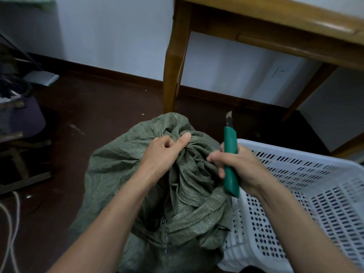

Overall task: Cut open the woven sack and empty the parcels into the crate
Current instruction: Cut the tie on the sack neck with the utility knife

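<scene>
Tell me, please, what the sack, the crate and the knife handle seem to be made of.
Sack: dull green woven fabric, probably plastic, given its speckled weave and stiff creases. Crate: smooth white plastic, moulded with slots. Knife handle: matte green, likely plastic.

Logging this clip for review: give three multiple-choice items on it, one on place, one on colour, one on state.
1. The crate stands where? A. right of the sack B. left of the sack C. on top of the sack
2. The knife handle is: A. red B. green C. yellow
3. The knife blade is: A. retracted B. inside the sack C. slid out, in the air
Key: 1 A, its white rim shows at the sack's right side; 2 B, the right hand grips green plastic; 3 C, bare steel points up past the handle.
</scene>
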